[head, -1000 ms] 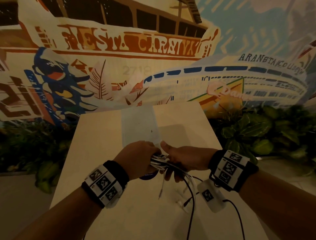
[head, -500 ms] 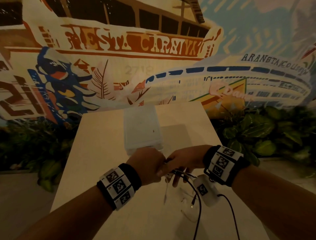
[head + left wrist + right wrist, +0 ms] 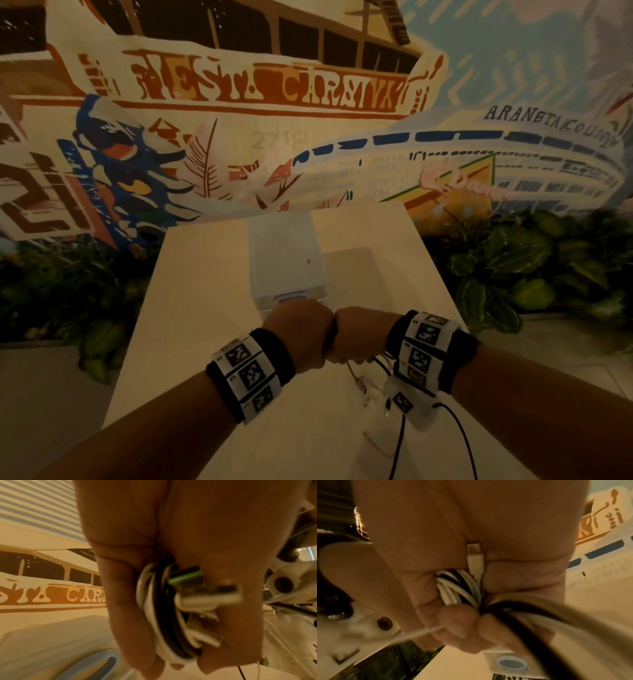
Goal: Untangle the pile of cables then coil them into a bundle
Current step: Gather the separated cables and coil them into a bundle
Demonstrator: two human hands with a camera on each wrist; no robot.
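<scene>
The bundle of cables (image 3: 164, 609) is clamped between the left hand (image 3: 301, 332) and right hand (image 3: 359, 334), fists touching above the table (image 3: 191, 308), loose tails (image 3: 397, 442) hanging below the right wrist, whereas earlier the hands were lower and slightly apart

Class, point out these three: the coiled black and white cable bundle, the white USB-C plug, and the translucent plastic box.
Coiled black and white cable bundle (image 3: 163, 615): left wrist view, black loop.
White USB-C plug (image 3: 475, 559): right wrist view, plug housing.
Translucent plastic box (image 3: 284, 253): head view, lid.
</scene>
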